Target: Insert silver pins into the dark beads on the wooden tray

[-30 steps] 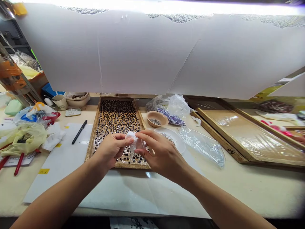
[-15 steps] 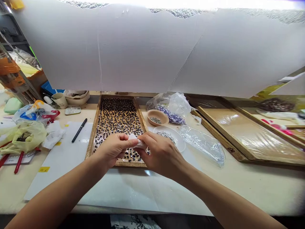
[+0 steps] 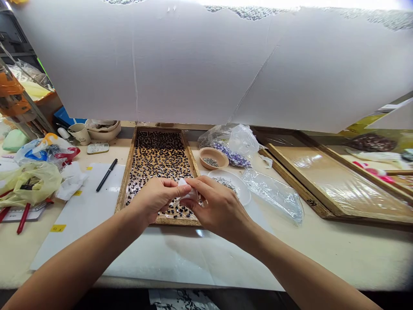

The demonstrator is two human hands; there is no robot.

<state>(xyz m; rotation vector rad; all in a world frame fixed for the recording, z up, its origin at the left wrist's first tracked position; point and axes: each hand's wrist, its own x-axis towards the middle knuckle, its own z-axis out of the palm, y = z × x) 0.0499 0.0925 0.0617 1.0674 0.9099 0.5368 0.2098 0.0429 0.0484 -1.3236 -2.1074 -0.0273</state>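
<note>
Both hands meet over the near end of a wooden tray [image 3: 121, 196], pinching one crumpled white tissue [image 3: 187, 191] between them. My left hand [image 3: 156, 196] is closed, its thumb pressed on the tissue's left side. The fingers of my right hand [image 3: 214, 200] are wrapped round its right side. Whether anything lies inside the tissue is hidden. Many small dark shiny pieces [image 3: 161, 157] are spread across the tray's floor. Just right of the tray, a white plate [image 3: 245, 196] and a tan bowl [image 3: 222, 156] hold tiny beads.
A black pen [image 3: 106, 175] lies on white sheets left of the tray. Farther left are plastic bags [image 3: 35, 183] and red-handled tools [image 3: 23, 218]. Clear bags [image 3: 274, 198] and film-covered wooden trays [image 3: 342, 181] lie to the right. A white panel [image 3: 206, 69] hangs low across the back.
The tissue has shifted slightly right and looks more bunched between my fingers. Both hands keep their grip, and the camera view has moved a little.
</note>
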